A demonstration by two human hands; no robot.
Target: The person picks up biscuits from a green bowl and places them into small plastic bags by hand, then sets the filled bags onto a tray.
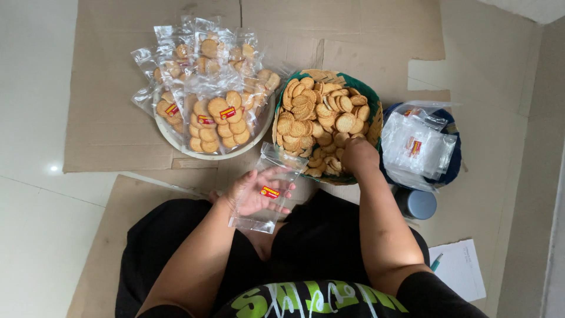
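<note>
At frame centre her left hand [257, 191] holds an empty clear bag [268, 188] across open fingers. The right hand [358, 154], curled, dips over the near rim of the biscuit basket [327, 121]. Bare cardboard [106, 100] lies at upper left, beside the tray of filled packets [207, 94].

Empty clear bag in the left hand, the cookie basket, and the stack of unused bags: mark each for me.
Empty clear bag [266, 197]: head view, on its middle by the red label.
Cookie basket [372, 101]: head view, on its green rim.
Stack of unused bags [415, 147]: head view, on the top bag.
</note>
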